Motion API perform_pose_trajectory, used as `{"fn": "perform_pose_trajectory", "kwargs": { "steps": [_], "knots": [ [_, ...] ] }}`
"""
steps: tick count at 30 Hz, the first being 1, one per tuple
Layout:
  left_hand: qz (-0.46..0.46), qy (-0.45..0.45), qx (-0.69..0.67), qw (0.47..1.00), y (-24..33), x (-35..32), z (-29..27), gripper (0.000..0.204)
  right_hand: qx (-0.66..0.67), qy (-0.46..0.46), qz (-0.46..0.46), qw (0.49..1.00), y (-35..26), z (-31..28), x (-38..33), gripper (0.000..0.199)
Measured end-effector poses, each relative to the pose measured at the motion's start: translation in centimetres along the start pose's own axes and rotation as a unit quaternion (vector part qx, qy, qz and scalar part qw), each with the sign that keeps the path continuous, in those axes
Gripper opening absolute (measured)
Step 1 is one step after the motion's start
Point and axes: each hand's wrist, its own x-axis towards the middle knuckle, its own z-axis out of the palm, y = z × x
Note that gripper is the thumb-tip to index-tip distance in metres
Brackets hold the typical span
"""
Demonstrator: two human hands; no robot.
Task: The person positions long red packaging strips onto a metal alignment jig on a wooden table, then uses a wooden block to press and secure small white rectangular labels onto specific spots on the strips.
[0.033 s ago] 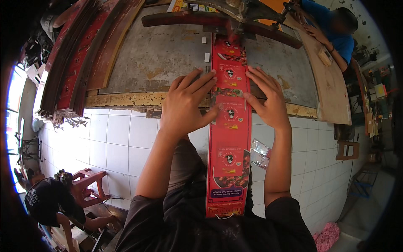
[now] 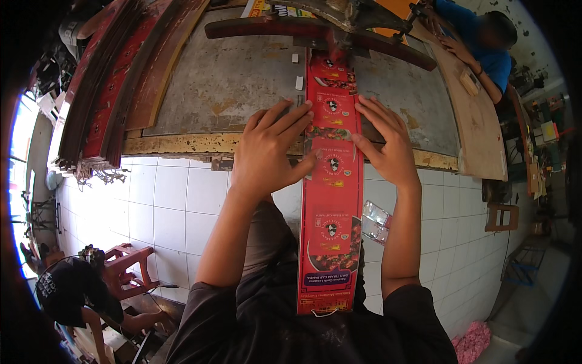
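A long red printed strip (image 2: pixel 327 194), apparently of card, runs from a worn metal worktop out over its front edge to my lap. It shows repeated round emblems, food pictures and a white cord loop at its near end. My left hand (image 2: pixel 271 145) rests along the strip's left edge, fingers stretched forward and thumb lying on the printed face. Along the right edge, my right hand (image 2: pixel 386 141) lies with its fingers extended and apart. The far end of the strip passes beneath a heavy machine with a dark red crossbar (image 2: pixel 388 45).
Stacked red strips with trailing cords (image 2: pixel 109 115) lie at the left beside a wooden board. Two small white pieces (image 2: pixel 299 83) sit on the worktop (image 2: pixel 230 91). One person in blue (image 2: pixel 500 54) works at far right; another crouches by a red stool (image 2: pixel 130 267) at lower left.
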Motion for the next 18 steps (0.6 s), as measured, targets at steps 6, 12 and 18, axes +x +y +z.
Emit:
{"fn": "perform_pose_trajectory", "kwargs": {
  "steps": [6,12,18],
  "knots": [
    [-0.001,-0.004,0.001,1.0,0.02,0.07,-0.07,0.059,-0.007,-0.001,-0.002,1.0,0.03,-0.03,-0.05,0.06],
    [-0.003,0.004,0.0,1.0,0.11,0.04,-0.06,0.058,-0.004,-0.001,-0.004,1.0,-0.01,-0.06,-0.03,0.06],
    [0.0,0.007,-0.002,1.0,0.01,0.05,-0.07,0.057,0.002,-0.001,-0.005,1.0,-0.09,-0.09,0.08,0.06]
  ]
}}
